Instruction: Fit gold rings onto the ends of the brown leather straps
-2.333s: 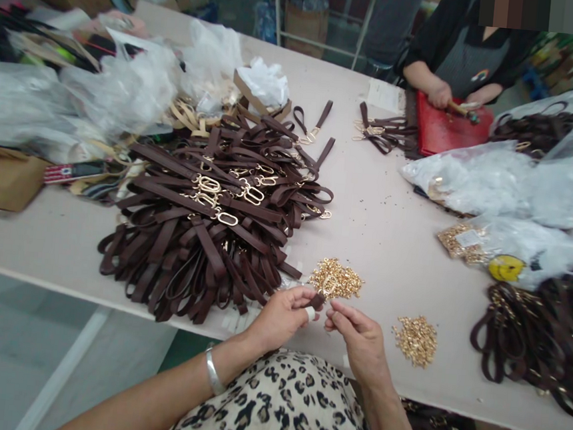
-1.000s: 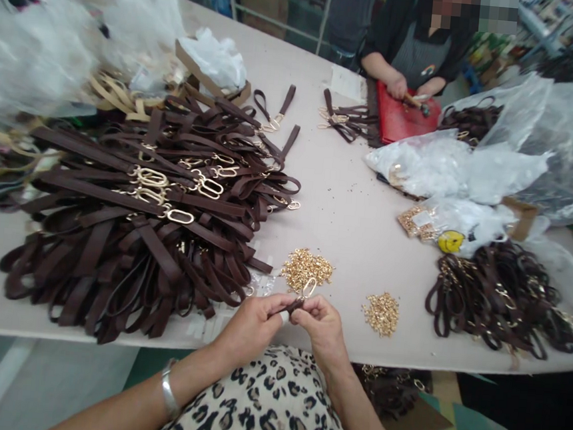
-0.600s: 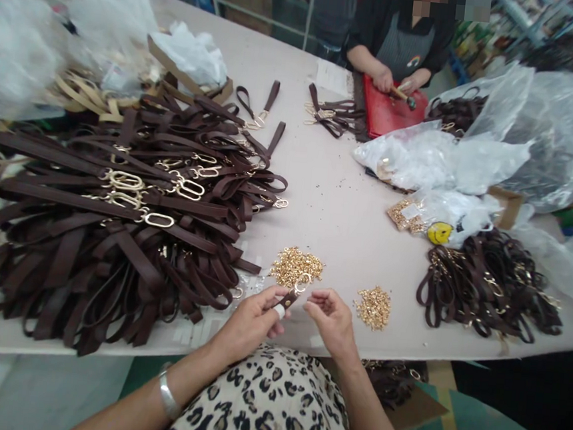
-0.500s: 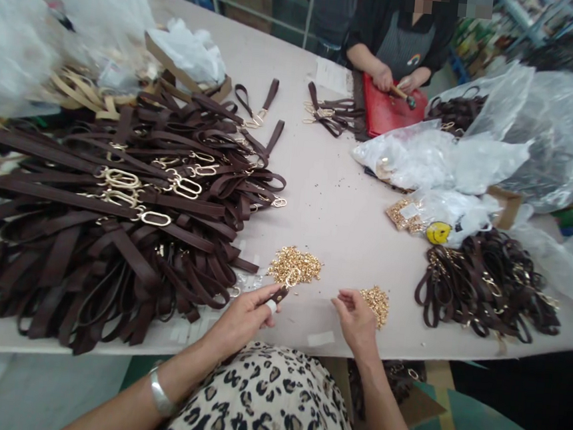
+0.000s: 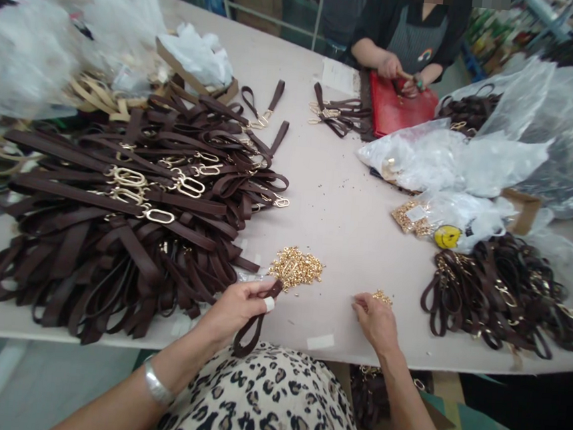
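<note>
My left hand (image 5: 241,308) is closed on a dark brown leather wrist strap (image 5: 250,338), whose loop hangs below the fingers toward my lap. A white wrap covers one finger of that hand. Just beyond it lies a pile of small gold metal pieces (image 5: 298,267), apparently rivets. Over the table to the right, my right hand (image 5: 376,322) has its thumb and fingers drawn together in a pinch; anything between the tips is too small to make out. It partly covers a smaller pile of gold pieces (image 5: 382,296).
A large heap of brown straps with gold clips (image 5: 113,247) fills the left. More straps (image 5: 498,287) lie at right, beside plastic bags (image 5: 471,218) and a packet of gold pieces (image 5: 411,216). Across the table, a co-worker's hands (image 5: 404,75) hold a tool over a red pad (image 5: 400,111).
The strap in my left hand has turned: its gold ring no longer shows and its loop now hangs down. My right hand has shifted right, covering more of the small pile.
</note>
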`<state>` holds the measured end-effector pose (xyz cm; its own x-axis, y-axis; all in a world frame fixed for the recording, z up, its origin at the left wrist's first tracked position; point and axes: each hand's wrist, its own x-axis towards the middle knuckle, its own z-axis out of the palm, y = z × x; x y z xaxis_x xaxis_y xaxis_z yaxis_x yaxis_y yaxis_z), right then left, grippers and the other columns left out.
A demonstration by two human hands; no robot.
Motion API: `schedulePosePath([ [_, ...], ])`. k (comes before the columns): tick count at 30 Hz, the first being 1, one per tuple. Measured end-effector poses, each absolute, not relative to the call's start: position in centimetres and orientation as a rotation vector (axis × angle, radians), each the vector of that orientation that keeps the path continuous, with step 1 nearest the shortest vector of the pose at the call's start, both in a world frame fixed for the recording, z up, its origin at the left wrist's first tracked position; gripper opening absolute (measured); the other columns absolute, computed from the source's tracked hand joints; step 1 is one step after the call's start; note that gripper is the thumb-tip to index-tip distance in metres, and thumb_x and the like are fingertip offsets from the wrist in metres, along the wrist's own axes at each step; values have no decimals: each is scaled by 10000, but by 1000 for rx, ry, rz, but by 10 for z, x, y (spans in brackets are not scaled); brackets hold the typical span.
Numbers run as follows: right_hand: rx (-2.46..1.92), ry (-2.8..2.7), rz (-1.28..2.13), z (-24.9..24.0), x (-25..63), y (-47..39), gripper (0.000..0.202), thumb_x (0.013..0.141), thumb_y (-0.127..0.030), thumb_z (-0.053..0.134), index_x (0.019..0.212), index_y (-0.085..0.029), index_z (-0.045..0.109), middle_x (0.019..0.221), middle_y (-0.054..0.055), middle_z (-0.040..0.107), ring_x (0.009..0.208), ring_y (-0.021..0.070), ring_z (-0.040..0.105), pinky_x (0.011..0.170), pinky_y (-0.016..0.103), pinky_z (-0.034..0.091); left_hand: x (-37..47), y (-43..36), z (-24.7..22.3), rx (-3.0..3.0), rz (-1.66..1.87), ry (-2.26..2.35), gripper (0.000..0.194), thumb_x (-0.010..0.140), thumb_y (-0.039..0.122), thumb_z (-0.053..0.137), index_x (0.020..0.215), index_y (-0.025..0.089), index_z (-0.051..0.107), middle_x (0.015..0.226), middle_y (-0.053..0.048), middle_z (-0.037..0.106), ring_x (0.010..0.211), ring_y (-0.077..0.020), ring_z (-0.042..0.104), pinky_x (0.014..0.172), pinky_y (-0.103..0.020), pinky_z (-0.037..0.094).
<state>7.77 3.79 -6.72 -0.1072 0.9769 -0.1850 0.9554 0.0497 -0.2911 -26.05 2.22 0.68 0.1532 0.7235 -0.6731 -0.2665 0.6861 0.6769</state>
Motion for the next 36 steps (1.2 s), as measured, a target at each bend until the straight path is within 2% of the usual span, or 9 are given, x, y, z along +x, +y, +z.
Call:
schedulePosePath([
  [5, -2005, -2352, 452, -72, 86, 37, 191, 858, -261, 502, 972, -206, 645, 808, 73, 698, 811, 250, 633, 794, 388, 446, -249, 22, 13, 528, 777, 1213, 324, 615, 170, 722, 930, 125, 662, 831, -24, 670, 681, -116, 576, 593, -221, 475],
  [8, -1980, -2298, 422, -75, 80, 36, 201, 856, -273, 487, 955, -194, 643, 823, 87, 693, 811, 256, 635, 789, 406, 464, -243, 20, 14, 562, 797, 1218, 263, 623, 157, 699, 878, 121, 644, 794, -22, 652, 672, -117, 566, 561, -212, 469],
  [13, -1752, -1648, 915, -46, 17, 29, 225, 822, -378, 614, 958, -199, 615, 853, 51, 692, 773, 191, 652, 746, 338, 521, -236, 18, 16, 616, 812, 1229, 242, 630, 116, 656, 872, 130, 650, 738, 5, 629, 637, -103, 539, 538, -198, 447],
  [17, -1439, -1519, 1116, -12, -45, 21, 178, 795, -322, 682, 912, -203, 620, 823, 25, 673, 764, 161, 635, 719, 291, 521, -234, 17, 19, 663, 825, 1243, 241, 618, 75, 618, 847, 137, 665, 723, 14, 637, 653, -104, 547, 574, -200, 435],
  [28, -1395, -1828, 810, 10, -81, 13, 61, 843, -267, 625, 881, -231, 657, 829, 13, 719, 757, 164, 679, 720, 276, 532, -241, 8, 13, 841, 912, 1245, 277, 663, 75, 576, 897, 162, 696, 839, -19, 697, 783, -163, 616, 715, -255, 463],
  [36, -1451, -1739, 769, 11, -92, 8, 65, 833, -240, 645, 896, -226, 633, 814, -3, 678, 753, 141, 645, 733, 263, 504, -246, 6, 10, 971, 943, 1253, 284, 668, 48, 565, 886, 170, 699, 819, -11, 672, 773, -160, 594, 713, -252, 453],
])
